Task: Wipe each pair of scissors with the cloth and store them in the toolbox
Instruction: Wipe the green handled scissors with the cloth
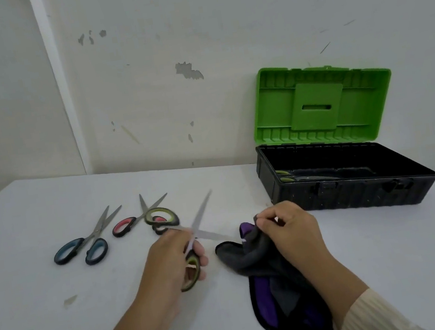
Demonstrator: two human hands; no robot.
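My left hand holds green-handled scissors spread wide open, gripping one handle loop; the other loop sticks up over the table. One blade tip reaches into a dark grey and purple cloth that my right hand pinches at its top. Blue-handled scissors and red-handled scissors lie open on the white table to the left. The toolbox, black with a raised green lid, stands open at the back right. Another green-handled pair lies inside it.
The white table meets a white wall behind the toolbox and the loose scissors. The table's left edge runs diagonally at far left. Bare tabletop lies in front of my hands.
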